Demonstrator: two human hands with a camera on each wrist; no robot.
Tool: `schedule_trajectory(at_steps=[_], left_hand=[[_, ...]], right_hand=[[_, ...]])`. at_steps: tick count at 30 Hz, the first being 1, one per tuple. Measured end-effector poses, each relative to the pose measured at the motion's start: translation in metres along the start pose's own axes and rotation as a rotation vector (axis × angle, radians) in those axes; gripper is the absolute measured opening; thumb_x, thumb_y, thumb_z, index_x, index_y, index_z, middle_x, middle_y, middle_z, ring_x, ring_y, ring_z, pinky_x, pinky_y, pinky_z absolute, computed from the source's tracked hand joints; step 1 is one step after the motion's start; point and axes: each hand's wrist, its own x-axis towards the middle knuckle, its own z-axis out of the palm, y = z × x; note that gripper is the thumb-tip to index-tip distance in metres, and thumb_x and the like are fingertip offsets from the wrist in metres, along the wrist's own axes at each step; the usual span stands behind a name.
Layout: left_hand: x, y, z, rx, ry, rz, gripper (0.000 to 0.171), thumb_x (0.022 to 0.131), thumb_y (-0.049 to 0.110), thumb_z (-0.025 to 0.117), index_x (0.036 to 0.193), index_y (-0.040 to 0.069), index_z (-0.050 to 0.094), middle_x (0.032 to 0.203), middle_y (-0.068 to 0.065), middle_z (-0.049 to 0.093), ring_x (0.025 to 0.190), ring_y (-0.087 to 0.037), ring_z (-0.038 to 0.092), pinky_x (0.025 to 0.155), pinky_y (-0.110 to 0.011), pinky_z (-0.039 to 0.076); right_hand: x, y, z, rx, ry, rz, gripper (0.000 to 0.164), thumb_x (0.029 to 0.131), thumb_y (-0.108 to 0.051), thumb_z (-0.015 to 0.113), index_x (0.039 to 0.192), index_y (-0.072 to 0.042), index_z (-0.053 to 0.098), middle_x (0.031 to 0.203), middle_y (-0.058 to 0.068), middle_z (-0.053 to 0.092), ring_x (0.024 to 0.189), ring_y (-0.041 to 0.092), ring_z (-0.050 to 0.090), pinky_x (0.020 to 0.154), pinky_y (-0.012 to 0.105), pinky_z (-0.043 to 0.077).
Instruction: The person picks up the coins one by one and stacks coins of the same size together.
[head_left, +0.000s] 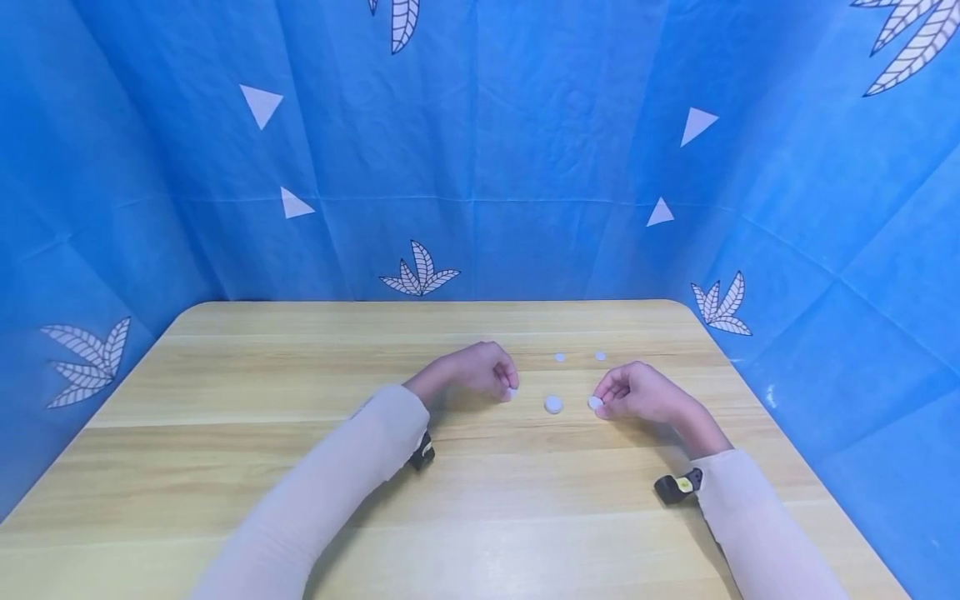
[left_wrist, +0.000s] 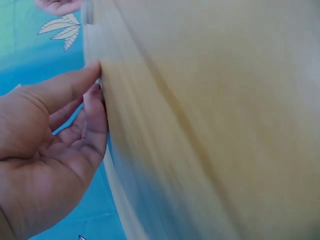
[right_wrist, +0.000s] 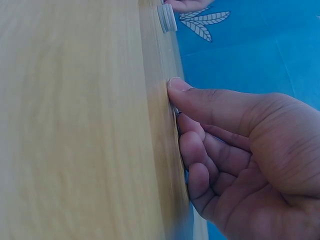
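In the head view my left hand pinches a small white disc between thumb and fingers, low over the table. My right hand pinches another white disc at the tabletop. Between the two hands stands a short stack of white discs, whose layers show in the right wrist view as a stack beyond my thumb. Fingers cover most of both held discs. The left wrist view shows my left hand with thumb and fingertip together, only a sliver of its disc visible.
Two more white discs, a left one and a right one, lie farther back on the wooden table. Blue cloth with leaf prints hangs behind and beside the table. Each sleeved forearm wears a black wrist camera.
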Motion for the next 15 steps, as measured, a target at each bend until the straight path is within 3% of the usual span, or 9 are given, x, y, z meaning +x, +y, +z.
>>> schedule_trajectory(at_steps=[9,15], left_hand=[[-0.008,0.0,0.004,-0.017,-0.01,0.018,0.015,0.088,0.004,0.079,0.101,0.009,0.074,0.095,0.002,0.071,0.093,-0.012,0.066,0.087,-0.023,0.055],[-0.012,-0.001,0.007,-0.029,0.018,0.04,0.016,0.088,0.004,0.079,0.102,0.01,0.073,0.096,0.003,0.071,0.093,-0.011,0.066,0.087,-0.022,0.055]], right_hand=[[0.001,-0.001,0.0,-0.006,0.001,0.007,0.019,0.084,-0.01,0.084,0.098,-0.002,0.072,0.088,0.006,0.071,0.085,0.022,0.064,0.077,0.027,0.054],[0.0,0.0,0.0,-0.018,0.003,0.008,0.02,0.084,-0.01,0.084,0.099,-0.003,0.072,0.088,0.006,0.07,0.085,0.022,0.064,0.076,0.028,0.054]])
